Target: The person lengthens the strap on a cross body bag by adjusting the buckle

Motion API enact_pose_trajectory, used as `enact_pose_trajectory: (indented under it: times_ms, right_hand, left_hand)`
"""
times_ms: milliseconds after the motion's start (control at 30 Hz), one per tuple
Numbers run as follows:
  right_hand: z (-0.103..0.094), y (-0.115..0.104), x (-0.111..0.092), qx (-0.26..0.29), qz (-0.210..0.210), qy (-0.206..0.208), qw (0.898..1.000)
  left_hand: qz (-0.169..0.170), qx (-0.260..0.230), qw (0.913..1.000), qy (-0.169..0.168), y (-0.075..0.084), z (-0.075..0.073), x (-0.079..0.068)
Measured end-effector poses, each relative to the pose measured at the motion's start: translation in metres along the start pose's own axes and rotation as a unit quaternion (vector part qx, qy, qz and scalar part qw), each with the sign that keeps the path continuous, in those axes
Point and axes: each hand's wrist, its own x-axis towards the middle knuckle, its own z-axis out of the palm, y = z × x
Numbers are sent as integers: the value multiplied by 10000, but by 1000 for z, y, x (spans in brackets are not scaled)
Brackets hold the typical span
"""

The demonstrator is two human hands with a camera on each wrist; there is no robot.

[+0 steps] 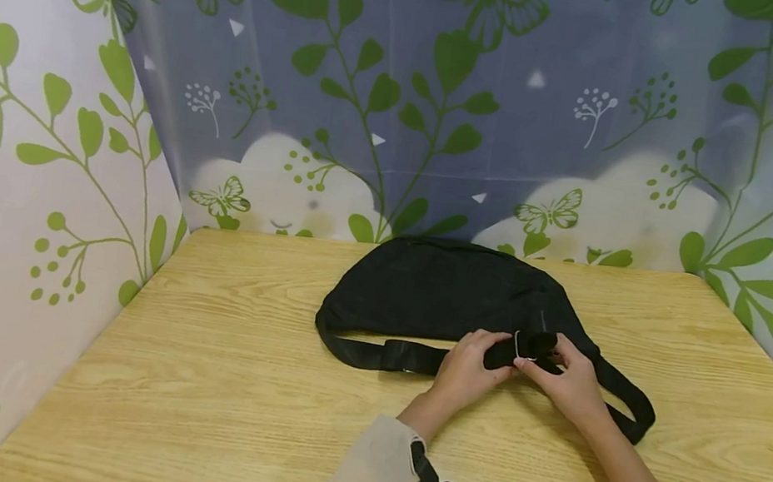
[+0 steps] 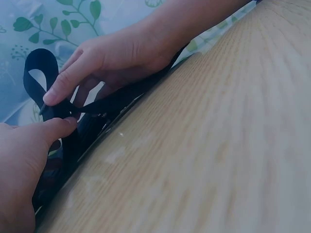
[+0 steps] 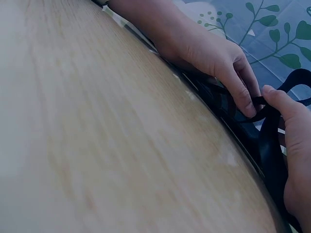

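A black waist bag lies on the table, its long strap running along the near side. My left hand pinches the strap just left of a silver-coloured strap adjuster. On the other side of the adjuster, the right hand pinches the webbing between thumb and fingers. A raised strap loop stands up at the right fingertips in the left wrist view. In the right wrist view both thumbs come close together at the strap, and the fingers partly hide the adjuster.
The wood-grain table extends on both sides and in front of the bag. Patterned cloth hangs behind it and at the left and right. More strap loops out past the right hand. Black camera bands sit on both wrists.
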Motion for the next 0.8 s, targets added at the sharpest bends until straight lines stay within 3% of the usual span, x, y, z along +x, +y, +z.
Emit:
enact_pose_trajectory:
  times_ms: [300, 633, 800]
  right_hand:
    - [1, 1, 0, 55, 80, -421, 9991]
    - [0, 2, 0, 34, -51, -29, 10000]
    - [-2, -3, 0, 86, 14, -142, 9999]
  left_hand:
    - [94, 195, 9998, 15, -1, 0, 0]
    - [77, 1, 9999, 65, -2, 2, 0]
    - [130, -135, 9998, 90, -3, 2, 0]
